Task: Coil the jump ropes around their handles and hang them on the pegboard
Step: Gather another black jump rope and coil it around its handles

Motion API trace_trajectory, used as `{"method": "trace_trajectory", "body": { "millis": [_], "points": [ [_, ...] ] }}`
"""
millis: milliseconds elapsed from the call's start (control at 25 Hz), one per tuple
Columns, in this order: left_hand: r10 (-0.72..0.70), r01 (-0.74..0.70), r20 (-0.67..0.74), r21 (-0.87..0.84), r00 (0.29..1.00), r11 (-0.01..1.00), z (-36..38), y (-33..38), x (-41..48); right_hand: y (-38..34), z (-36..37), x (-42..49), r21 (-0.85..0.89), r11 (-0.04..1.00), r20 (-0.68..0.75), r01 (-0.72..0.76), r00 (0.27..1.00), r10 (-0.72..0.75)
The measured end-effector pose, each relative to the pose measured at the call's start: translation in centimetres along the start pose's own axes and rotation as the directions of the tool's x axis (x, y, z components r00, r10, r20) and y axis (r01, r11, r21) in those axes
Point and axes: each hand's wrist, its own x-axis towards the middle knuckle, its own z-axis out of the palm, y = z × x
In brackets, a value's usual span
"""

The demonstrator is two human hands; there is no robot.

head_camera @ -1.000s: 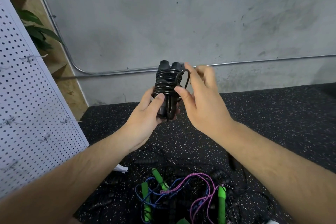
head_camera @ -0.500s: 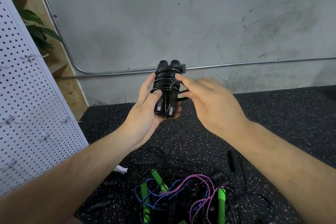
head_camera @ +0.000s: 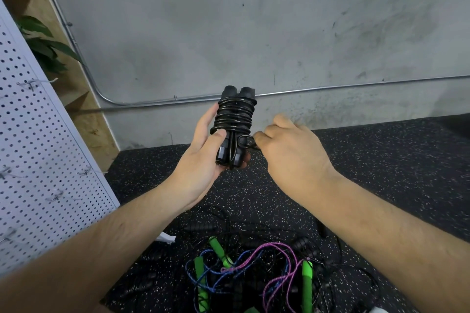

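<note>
A black jump rope [head_camera: 235, 114] is coiled tightly round its two black handles, which stand upright side by side. My left hand [head_camera: 203, 157] grips the lower part of the bundle, thumb pressed across the front. My right hand [head_camera: 292, 152] is just to the right of the bundle and pinches the loose end loop of the black cord [head_camera: 245, 141] near the handle bottoms. The white pegboard [head_camera: 38, 160] with small metal hooks [head_camera: 30, 84] stands at the left.
A tangled pile of jump ropes [head_camera: 251, 274], with green handles, blue and pink cords and several black ones, lies on the speckled black floor mat [head_camera: 381, 173] below my arms. A grey concrete wall with a metal conduit [head_camera: 356, 84] is ahead. A wooden shelf and plant [head_camera: 43, 46] stand behind the pegboard.
My right hand has dropped from the top of the coil to the lower right side, pulling the cord's end loop down. The left hand keeps holding the bundle in place.
</note>
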Motion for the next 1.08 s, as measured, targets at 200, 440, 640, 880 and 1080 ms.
{"method": "trace_trajectory", "body": {
  "millis": [200,440,640,880,1080],
  "points": [
    [-0.017,0.017,-0.009,0.052,1.0,0.998,0.4,-0.4,0.2,-0.6,-0.4,-0.3,0.03,0.999,0.096,-0.032,0.995,0.029],
    [-0.033,0.031,0.023,0.06,0.999,0.998,0.5,-0.3,0.3,-0.7,-1.0,0.0,-0.048,0.997,0.099,-0.06,0.993,0.065],
    [-0.056,0.048,0.037,0.187,0.998,0.981,0.2,-0.7,0.3,-1.5,-1.2,-0.4,0.014,0.998,0.162,-0.069,0.985,0.065],
    [-0.08,0.076,0.026,0.137,0.996,0.988,-0.5,-1.0,0.5,-1.0,1.3,-0.9,0.341,0.911,0.084,-0.232,0.973,0.217],
    [-0.07,0.065,0.029,0.148,0.997,0.987,-0.6,-0.8,0.5,-1.7,3.7,-1.5,0.635,0.721,0.05,-0.277,0.946,0.319]
  ]
}}
